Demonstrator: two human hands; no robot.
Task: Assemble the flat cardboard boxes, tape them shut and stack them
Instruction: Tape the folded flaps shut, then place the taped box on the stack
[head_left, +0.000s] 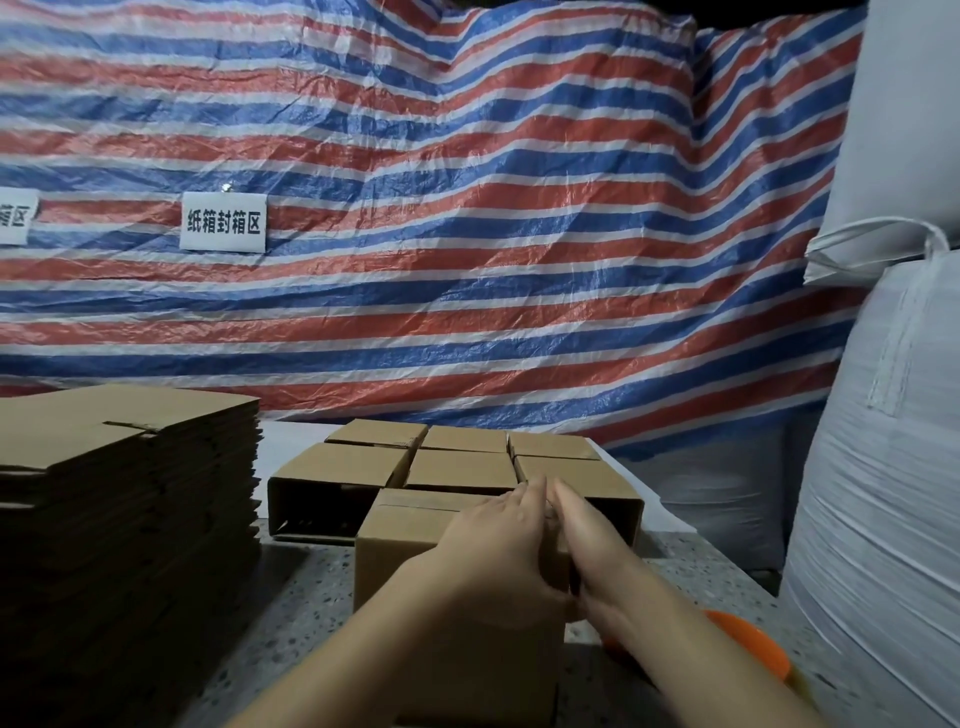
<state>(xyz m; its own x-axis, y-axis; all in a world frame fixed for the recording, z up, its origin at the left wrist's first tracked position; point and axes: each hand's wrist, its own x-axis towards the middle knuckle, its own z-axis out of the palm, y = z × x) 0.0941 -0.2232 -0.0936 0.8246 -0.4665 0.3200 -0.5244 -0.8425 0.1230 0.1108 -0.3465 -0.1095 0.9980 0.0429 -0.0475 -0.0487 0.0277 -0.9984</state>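
Observation:
A brown cardboard box (400, 551) stands upright on the speckled table (306, 597) right in front of me. My left hand (498, 545) lies on its top with straight fingers pointing away from me. My right hand (587, 535) presses against the box's right upper edge, fingers straight, close beside the left hand. Behind it, several assembled boxes (457, 467) sit side by side in rows, and one at the left (332, 493) shows an open end. A tall stack of flat cardboard blanks (119, 499) stands at the left.
An orange tape dispenser (748, 644) lies on the table at the lower right, partly hidden by my right forearm. Big white woven sacks (883, 467) rise at the right. A striped tarpaulin (467, 208) with a white paper sign (223, 222) hangs behind the table.

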